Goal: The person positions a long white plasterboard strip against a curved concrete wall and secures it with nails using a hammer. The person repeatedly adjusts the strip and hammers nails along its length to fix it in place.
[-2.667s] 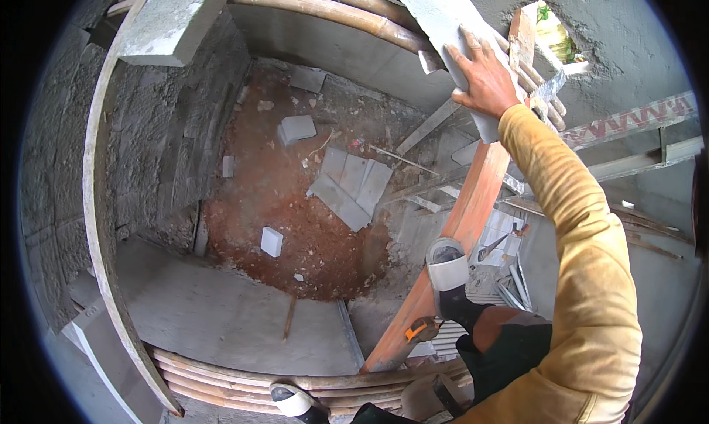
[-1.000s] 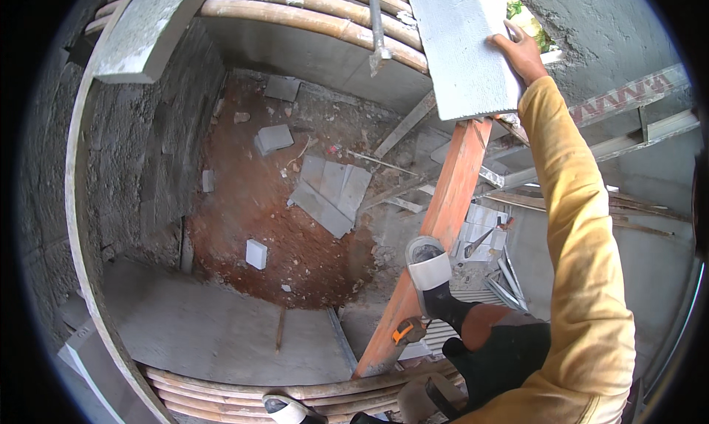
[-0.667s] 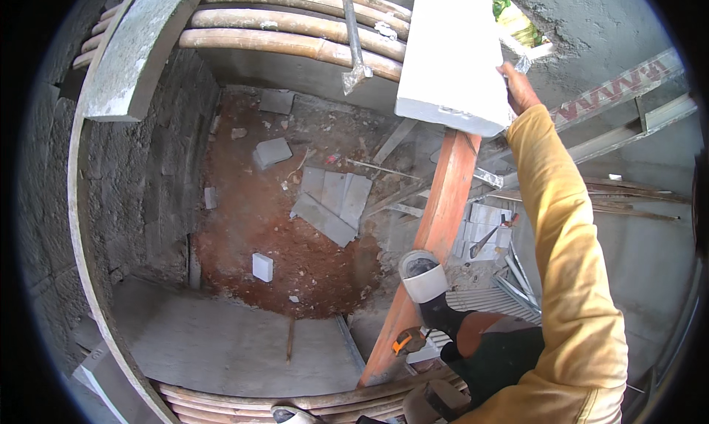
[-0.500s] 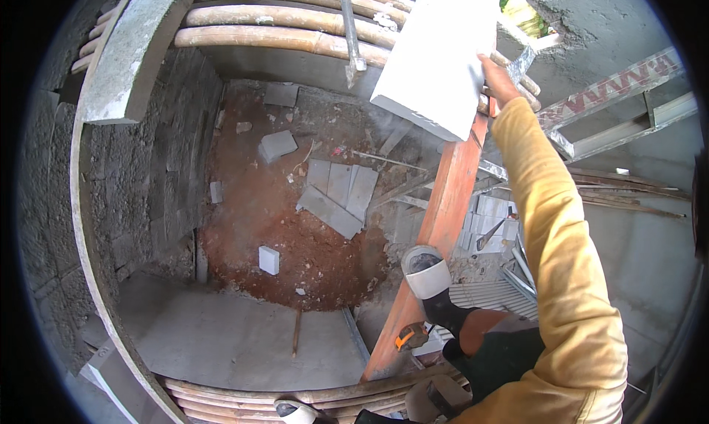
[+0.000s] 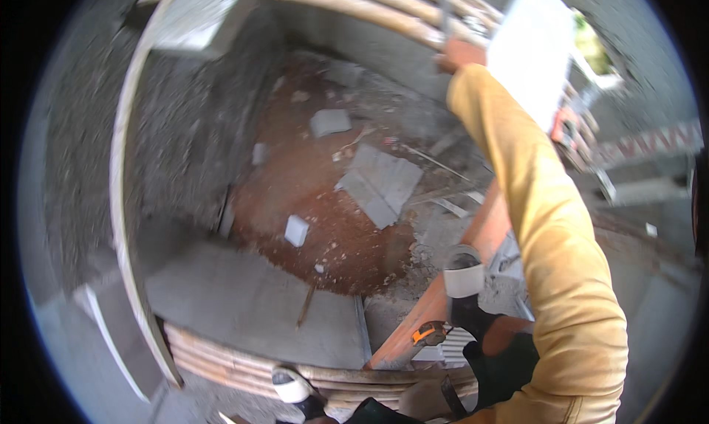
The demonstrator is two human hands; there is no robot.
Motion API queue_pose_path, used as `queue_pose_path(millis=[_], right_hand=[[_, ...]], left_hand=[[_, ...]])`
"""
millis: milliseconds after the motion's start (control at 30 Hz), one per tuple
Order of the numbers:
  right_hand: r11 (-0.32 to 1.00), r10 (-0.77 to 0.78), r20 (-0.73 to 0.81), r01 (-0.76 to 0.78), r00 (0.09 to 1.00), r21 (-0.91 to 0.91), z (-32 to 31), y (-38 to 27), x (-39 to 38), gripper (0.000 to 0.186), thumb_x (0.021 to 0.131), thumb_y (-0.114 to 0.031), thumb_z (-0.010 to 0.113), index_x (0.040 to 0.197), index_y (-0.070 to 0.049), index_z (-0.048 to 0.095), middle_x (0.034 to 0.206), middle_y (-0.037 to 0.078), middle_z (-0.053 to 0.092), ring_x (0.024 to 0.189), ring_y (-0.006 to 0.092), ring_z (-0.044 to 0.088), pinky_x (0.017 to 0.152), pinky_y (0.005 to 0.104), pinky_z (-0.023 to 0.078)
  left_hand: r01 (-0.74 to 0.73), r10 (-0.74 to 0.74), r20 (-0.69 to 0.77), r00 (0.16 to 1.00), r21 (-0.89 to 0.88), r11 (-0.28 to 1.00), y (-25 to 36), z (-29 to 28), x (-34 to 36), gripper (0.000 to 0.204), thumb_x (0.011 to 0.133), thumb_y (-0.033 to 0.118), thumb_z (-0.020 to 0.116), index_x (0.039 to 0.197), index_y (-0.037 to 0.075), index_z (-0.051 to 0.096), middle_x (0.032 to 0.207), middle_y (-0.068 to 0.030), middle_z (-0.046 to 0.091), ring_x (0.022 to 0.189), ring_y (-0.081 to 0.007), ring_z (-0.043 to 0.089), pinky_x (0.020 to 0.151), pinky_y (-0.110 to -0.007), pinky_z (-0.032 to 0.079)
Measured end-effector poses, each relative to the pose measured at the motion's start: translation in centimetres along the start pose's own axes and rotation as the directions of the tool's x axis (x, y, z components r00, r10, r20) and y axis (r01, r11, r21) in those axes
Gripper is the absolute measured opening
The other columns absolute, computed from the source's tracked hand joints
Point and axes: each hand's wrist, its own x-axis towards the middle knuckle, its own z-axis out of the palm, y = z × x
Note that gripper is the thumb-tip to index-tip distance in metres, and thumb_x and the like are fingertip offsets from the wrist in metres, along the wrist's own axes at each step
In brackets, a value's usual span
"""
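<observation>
In the head view, the right hand [image 5: 461, 55] is at one o'clock, at the lower end of a thin metal bar [image 5: 444, 11]. Blur hides the fingers, so I cannot tell whether they are clamped on it. The left hand is out of view. The white block [image 5: 533, 47] lies just to the hand's three o'clock, tilted, by the bamboo poles [image 5: 354, 5]. The step looks like reaching for the bar; any move here calls for a sure grip and steady footing.

One shoe [image 5: 464, 280] rests at four o'clock on an orange beam [image 5: 413, 319], which also carries a tape measure [image 5: 428, 334]. Below, pale slabs [image 5: 380, 184] lie on red soil [image 5: 269, 202]. A rough grey wall [image 5: 81, 151] rises at nine to ten o'clock; an opening [image 5: 589, 44] shows at two.
</observation>
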Motion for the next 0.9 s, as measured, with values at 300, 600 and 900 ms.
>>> queue_pose_path(millis=[300,600,900], right_hand=[[0.838,-0.38,-0.105,0.293,0.919,-0.46,2.0,3.5,6.4,0.041,0.078,-0.024,0.067,0.118,-0.022,0.061,0.094,0.021,0.068,0.087,0.0415,0.066,0.069,0.0496,0.052],[-0.135,-0.35,0.002,-0.053,0.937,0.989,-14.4,0.4,-27.2,0.051,0.092,-0.011,0.051,0.142,-0.001,0.045,0.137,0.014,0.049,0.121,0.0213,0.052,0.103,0.0364,0.043],[0.299,-0.741,0.505,-0.456,0.443,0.838,-23.8,-7.8,-54.0,0.034,0.084,-0.004,0.049,0.114,0.004,0.063,0.112,0.014,0.063,0.094,0.0209,0.064,0.089,0.0319,0.052]], left_hand=[[0.805,-0.828,-0.055,0.559,-0.203,0.557,-9.4,-18.7,-28.7,0.046,0.073,0.042,0.073,0.09,-0.001,0.07,0.089,-0.0201,0.071,0.085,-0.033,0.069,0.078,-0.041,0.053],[0.905,-0.903,0.09,0.421,0.033,0.425,-2.8,-31.4,-36.8,0.053,0.069,0.05,0.075,0.085,0.0,0.069,0.078,-0.0229,0.068,0.078,-0.0406,0.067,0.072,-0.045,0.052],[0.887,-0.86,0.223,0.459,-0.167,0.43,-2.9,-40.2,-39.7,0.056,0.069,0.048,0.075,0.094,-0.001,0.07,0.089,-0.0249,0.069,0.086,-0.0414,0.067,0.079,-0.045,0.051]])
